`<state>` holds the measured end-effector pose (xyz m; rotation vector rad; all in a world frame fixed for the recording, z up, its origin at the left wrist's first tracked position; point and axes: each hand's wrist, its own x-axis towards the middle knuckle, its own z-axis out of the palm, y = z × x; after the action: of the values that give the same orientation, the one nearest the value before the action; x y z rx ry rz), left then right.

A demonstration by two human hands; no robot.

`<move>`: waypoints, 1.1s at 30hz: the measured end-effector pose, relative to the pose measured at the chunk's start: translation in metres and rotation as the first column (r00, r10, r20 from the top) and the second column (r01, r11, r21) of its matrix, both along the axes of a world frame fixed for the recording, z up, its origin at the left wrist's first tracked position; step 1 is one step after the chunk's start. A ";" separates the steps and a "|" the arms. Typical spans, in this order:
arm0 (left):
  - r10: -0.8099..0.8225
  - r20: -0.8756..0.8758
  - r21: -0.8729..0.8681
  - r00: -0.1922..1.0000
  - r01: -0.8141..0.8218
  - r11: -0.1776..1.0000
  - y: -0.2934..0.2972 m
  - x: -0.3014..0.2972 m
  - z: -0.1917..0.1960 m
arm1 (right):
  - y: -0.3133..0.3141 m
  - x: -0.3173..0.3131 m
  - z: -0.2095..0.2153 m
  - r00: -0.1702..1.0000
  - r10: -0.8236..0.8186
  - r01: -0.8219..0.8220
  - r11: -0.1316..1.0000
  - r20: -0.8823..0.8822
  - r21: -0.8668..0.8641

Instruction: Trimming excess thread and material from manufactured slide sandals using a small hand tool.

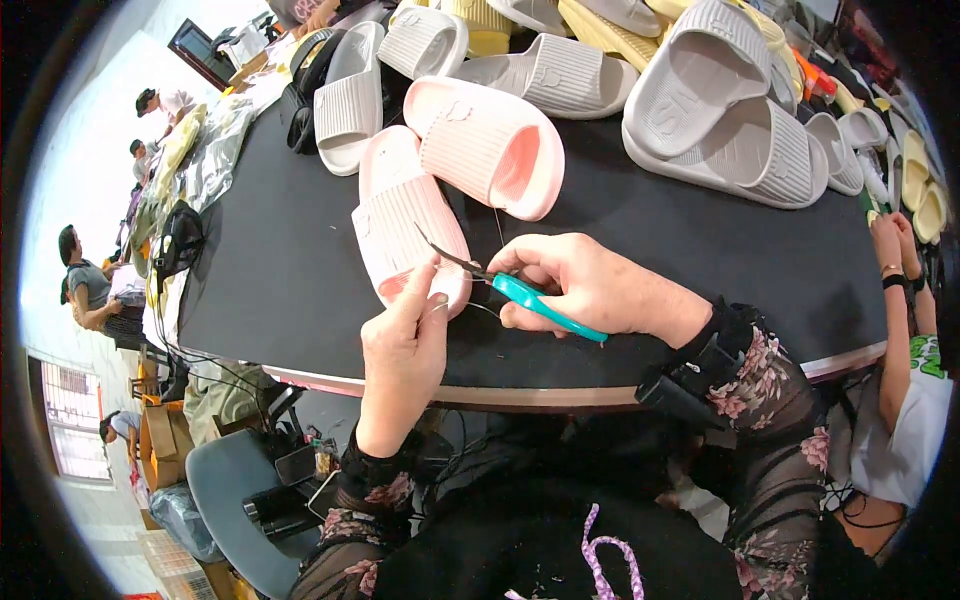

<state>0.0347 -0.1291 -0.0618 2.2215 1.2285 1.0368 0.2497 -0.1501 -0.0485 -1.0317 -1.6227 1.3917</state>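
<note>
My right hand grips small thread snips with a teal handle; their dark blades point left toward a pink slide sandal lying on the black table. My left hand pinches at the sandal's near edge, just below the blade tips. A thin thread runs up from between my hands. A second pink sandal lies tilted against the first one, just behind it.
Many more slide sandals crowd the far side: white ones, grey ones, yellow ones at the back. Another person's arm is at the right. Several people sit far left. A grey chair stands below the table edge.
</note>
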 end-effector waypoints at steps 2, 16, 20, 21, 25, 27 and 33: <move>-0.002 -0.059 0.036 0.998 0.004 0.999 0.001 0.001 0.002 | -0.001 0.000 0.004 1.000 0.012 -0.013 0.998 -0.025 -0.064; -0.144 -0.117 -0.007 0.983 0.144 0.990 -0.005 -0.004 0.009 | -0.004 0.006 -0.003 0.956 -0.052 -0.023 0.967 -0.288 -0.252; 0.050 0.143 -0.180 0.988 -0.023 0.983 -0.014 -0.058 0.036 | -0.001 0.005 0.010 0.945 -0.111 0.050 0.979 -0.308 -0.199; 0.171 0.117 -0.202 0.978 -0.145 0.969 -0.016 -0.069 0.040 | 0.000 0.004 0.011 0.946 -0.143 0.078 0.972 -0.292 -0.221; 0.334 0.173 -0.203 0.927 -0.298 0.933 -0.008 -0.131 0.023 | -0.003 0.006 0.012 0.950 -0.198 0.163 0.974 -0.243 -0.159; 0.448 0.183 -0.252 0.875 -0.399 0.882 -0.006 -0.173 -0.008 | -0.002 0.002 0.002 0.943 -0.188 0.156 0.979 -0.273 -0.133; 0.565 0.047 -0.154 0.824 -0.553 0.819 -0.022 -0.268 -0.126 | -0.005 -0.001 0.005 0.958 -0.205 0.176 0.972 -0.200 -0.156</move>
<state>-0.2332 -0.1507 -0.1880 1.7134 1.9132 1.1989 0.2484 -0.1549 -0.0440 -1.0463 -1.2517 1.4435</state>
